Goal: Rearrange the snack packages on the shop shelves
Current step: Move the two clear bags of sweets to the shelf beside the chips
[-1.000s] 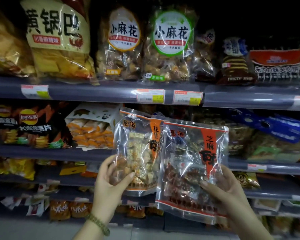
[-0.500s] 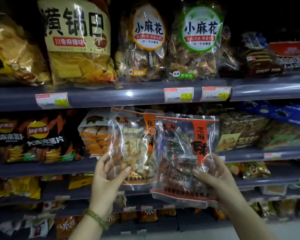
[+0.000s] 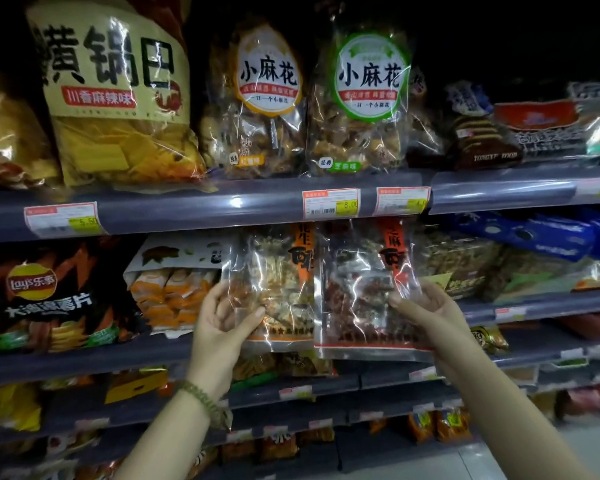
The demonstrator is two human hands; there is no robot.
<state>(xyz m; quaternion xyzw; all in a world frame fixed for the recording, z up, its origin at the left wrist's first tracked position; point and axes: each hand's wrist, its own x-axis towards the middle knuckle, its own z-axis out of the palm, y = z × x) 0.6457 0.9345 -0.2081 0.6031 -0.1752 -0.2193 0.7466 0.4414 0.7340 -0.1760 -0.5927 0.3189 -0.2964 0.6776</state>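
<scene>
Evidently both packs held upright, side by side, for slotting onto middle shelf point(image 3: 534, 306): left hand point(image 3: 222, 323) clamped on peanut pack point(image 3: 274, 289), right hand point(image 3: 426, 313) clamped on sesame pack point(image 3: 361, 299).

The scene is dimly lit, with the space above the top shelf point(image 3: 222, 206) lost in black. White glare streaks are thrown across the clear snack bags point(image 3: 361, 292) below that shelf and along its front strip. Edges are bowed by the wide lens, and packages low and far right are softly blurred.
</scene>
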